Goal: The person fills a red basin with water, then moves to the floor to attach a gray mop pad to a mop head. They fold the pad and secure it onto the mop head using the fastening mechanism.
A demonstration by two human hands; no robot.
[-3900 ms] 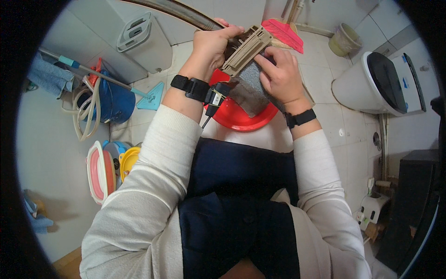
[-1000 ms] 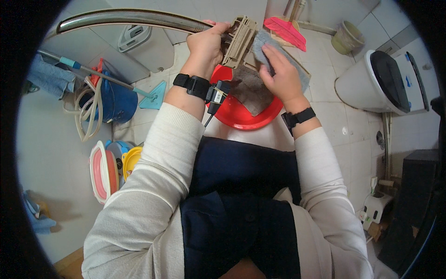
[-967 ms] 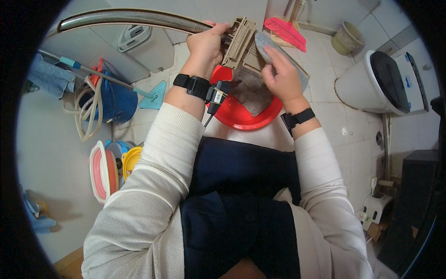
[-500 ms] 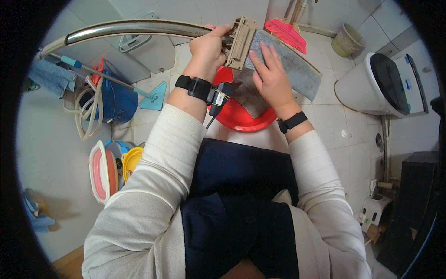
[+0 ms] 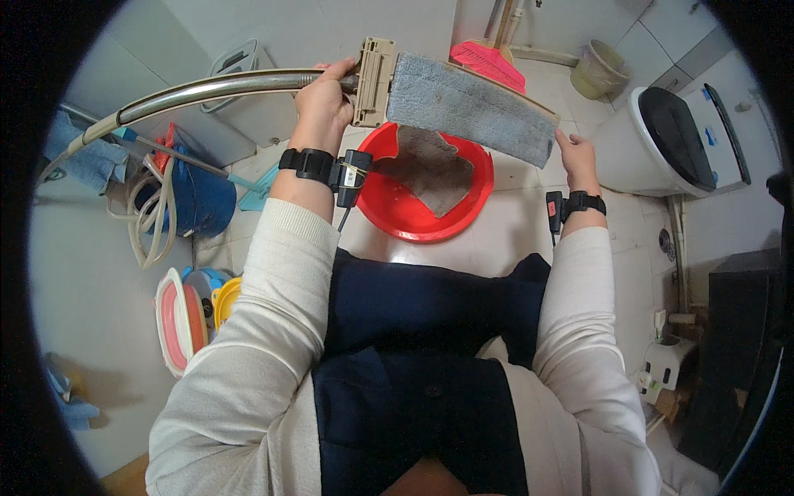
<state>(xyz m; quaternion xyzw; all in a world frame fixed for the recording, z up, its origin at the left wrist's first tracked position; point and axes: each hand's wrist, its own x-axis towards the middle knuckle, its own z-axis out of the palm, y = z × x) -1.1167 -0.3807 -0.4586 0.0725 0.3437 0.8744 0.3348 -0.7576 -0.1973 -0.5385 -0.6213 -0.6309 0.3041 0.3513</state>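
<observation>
A flat mop is held up in front of me, with a curved-looking metal pole, a beige hinged joint and a grey fabric mop pad. My left hand is wrapped round the pole just left of the joint. At the pad's right end, my right hand pinches the corner; some of its fingers are hidden. Below the pad stands a red basin, with a dirty grey-brown cloth lying in it, partly over the far rim.
At the left are a blue bucket with a pale hose, a teal squeegee and folded basins. Beyond are a pink broom and a greenish pail. A white bin with a dark lid stands right.
My right hand has slid off the pad's face to its right end. The mop head has shifted left, and my left hand with it, uncovering more of the basin and cloth.
</observation>
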